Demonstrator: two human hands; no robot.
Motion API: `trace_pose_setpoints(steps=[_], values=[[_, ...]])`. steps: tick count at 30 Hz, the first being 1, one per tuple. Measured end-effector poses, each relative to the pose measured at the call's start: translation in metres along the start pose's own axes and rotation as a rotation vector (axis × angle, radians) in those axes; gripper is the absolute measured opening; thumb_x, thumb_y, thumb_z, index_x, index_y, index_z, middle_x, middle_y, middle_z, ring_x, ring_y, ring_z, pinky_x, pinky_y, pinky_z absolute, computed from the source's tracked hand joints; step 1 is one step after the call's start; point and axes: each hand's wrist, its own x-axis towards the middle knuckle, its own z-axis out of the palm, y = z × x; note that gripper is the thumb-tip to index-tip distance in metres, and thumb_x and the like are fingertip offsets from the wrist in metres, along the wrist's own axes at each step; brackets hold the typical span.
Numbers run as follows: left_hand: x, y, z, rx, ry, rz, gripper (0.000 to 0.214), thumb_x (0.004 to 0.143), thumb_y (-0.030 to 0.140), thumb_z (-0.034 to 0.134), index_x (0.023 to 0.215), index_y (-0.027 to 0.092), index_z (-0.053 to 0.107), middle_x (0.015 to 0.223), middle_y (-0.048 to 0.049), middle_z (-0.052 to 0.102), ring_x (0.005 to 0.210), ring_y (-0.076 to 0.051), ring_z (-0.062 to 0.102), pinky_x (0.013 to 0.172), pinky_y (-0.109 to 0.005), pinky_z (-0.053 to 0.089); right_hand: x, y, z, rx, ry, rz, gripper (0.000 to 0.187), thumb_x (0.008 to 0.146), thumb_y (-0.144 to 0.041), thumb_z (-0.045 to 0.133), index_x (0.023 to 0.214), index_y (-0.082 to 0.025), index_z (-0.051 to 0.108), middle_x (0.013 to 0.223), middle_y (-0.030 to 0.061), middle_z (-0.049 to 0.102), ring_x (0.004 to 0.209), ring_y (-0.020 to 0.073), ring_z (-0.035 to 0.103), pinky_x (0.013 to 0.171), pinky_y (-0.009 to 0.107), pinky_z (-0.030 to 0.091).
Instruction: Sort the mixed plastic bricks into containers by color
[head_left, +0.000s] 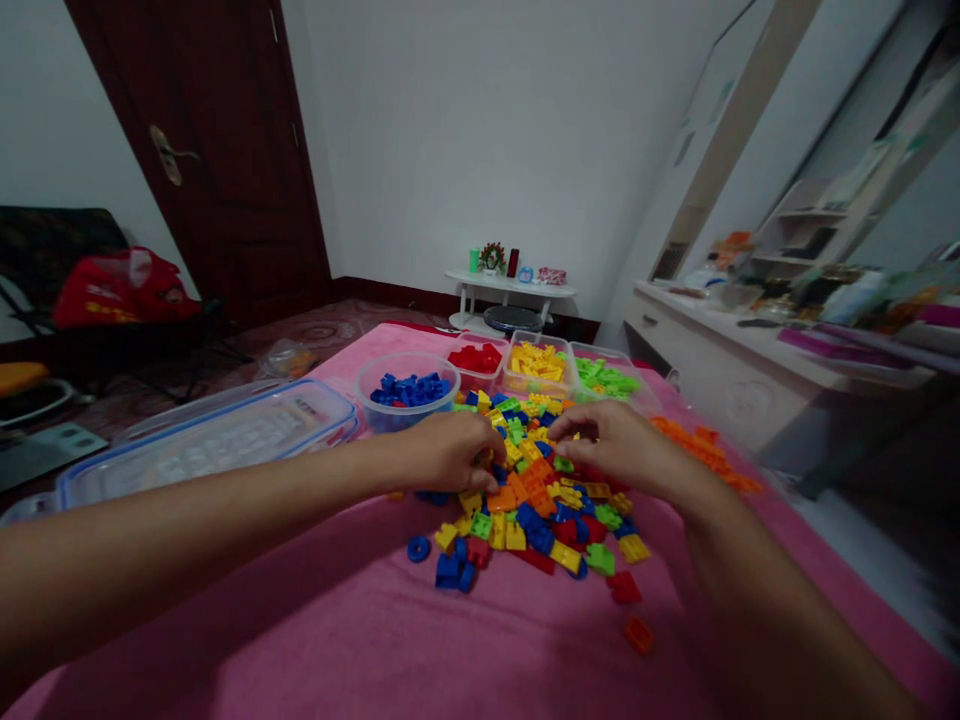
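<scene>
A mixed heap of toy building bricks (pixel 536 490) in yellow, blue, green, red and orange lies on a pink cloth (pixel 337 620). My left hand (pixel 454 450) is at the heap's left side, fingers curled down; what they may hold is hidden. Beside its thumb are orange bricks (pixel 534 485). On the heap's right side is my right hand (pixel 611 440), thumb and forefinger apart above the bricks, with nothing visibly gripped. Just behind the heap, blue bricks (pixel 411 390) fill a round clear tub (pixel 375 400), and clear boxes hold red bricks (pixel 475 358), yellow bricks (pixel 537 362) and green bricks (pixel 606 379).
Loose orange bricks (pixel 709 450) lie to the right on the cloth. A clear lid with a blue rim (pixel 210 435) is at the left. Farther off stand a white side table (pixel 514 285), a cluttered dresser (pixel 720 340) and a chair with a red bag (pixel 124 290).
</scene>
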Motion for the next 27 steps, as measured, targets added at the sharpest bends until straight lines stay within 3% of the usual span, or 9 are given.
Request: trace_pose_setpoints(steps=[5,12,14,16,19,21,24,27], values=[[-0.01,0.001,0.009,0.018,-0.073,-0.033,0.031,0.073,0.023,0.059,0.104,0.023,0.066,0.095,-0.0067,0.069,0.082,-0.02,0.061,0.065,-0.026,0.039,-0.002,0.021,-0.012,-0.174,0.0,0.077,0.017,0.066,-0.016,0.062,0.077,-0.024,0.072,0.073,0.0013,0.07,0.061,0.0153,0.06,0.052,0.024,0.042],[-0.009,0.001,0.016,-0.029,0.007,-0.054,0.025,0.067,0.009,0.05,0.081,0.019,0.067,0.076,-0.005,0.067,0.071,-0.017,0.058,0.059,-0.025,0.037,-0.004,0.045,0.002,-0.326,-0.175,0.213,0.014,0.06,-0.019,0.069,0.072,-0.023,0.069,0.07,-0.001,0.068,0.061,0.014,0.059,0.05,0.022,0.036],[-0.004,0.004,0.015,-0.251,0.017,-0.123,0.02,0.066,0.01,0.05,0.078,0.017,0.064,0.069,-0.003,0.063,0.064,-0.014,0.056,0.055,-0.023,0.037,-0.004,0.047,0.009,-0.331,-0.177,0.199,0.011,0.06,-0.022,0.071,0.07,-0.022,0.068,0.068,-0.0012,0.067,0.06,0.0126,0.057,0.05,0.021,0.035],[0.001,0.01,0.013,-0.634,0.0,-0.264,0.013,0.069,0.014,0.051,0.078,0.016,0.059,0.065,-0.001,0.059,0.057,-0.012,0.054,0.052,-0.021,0.038,-0.004,0.047,0.011,-0.339,-0.153,0.205,0.009,0.061,-0.025,0.071,0.068,-0.021,0.066,0.065,-0.0013,0.065,0.057,0.0114,0.055,0.049,0.02,0.033],[0.008,0.019,0.007,-1.246,-0.004,-0.491,0.009,0.072,0.017,0.051,0.082,0.015,0.053,0.07,-0.0017,0.059,0.056,-0.009,0.055,0.051,-0.019,0.042,-0.003,0.043,0.001,-0.353,-0.136,0.247,0.009,0.063,-0.027,0.068,0.069,-0.02,0.065,0.065,-0.0007,0.064,0.057,0.0113,0.053,0.049,0.021,0.031],[0.011,0.023,0.006,-1.524,-0.011,-0.573,0.016,0.073,0.016,0.052,0.089,0.014,0.053,0.079,-0.0051,0.062,0.06,-0.009,0.059,0.054,-0.019,0.046,-0.002,0.04,-0.008,-0.386,-0.11,0.255,0.013,0.064,-0.023,0.065,0.076,-0.02,0.067,0.072,0.0006,0.065,0.061,0.0121,0.054,0.051,0.021,0.032],[0.012,0.022,0.008,-1.72,-0.056,-0.605,0.024,0.075,0.015,0.051,0.099,0.011,0.054,0.086,-0.0093,0.064,0.067,-0.012,0.062,0.059,-0.021,0.05,-0.002,0.038,-0.014,-0.445,-0.106,0.254,0.024,0.064,-0.017,0.063,0.086,-0.021,0.068,0.078,0.002,0.065,0.066,0.0133,0.055,0.054,0.022,0.032],[0.012,0.02,0.015,-1.751,-0.07,-0.592,0.023,0.081,0.022,0.049,0.099,0.01,0.056,0.086,-0.0098,0.063,0.068,-0.012,0.062,0.06,-0.021,0.051,-0.004,0.041,-0.005,-0.5,-0.206,0.29,0.02,0.06,-0.02,0.067,0.08,-0.021,0.068,0.076,0.0028,0.065,0.065,0.0151,0.055,0.053,0.024,0.03]])
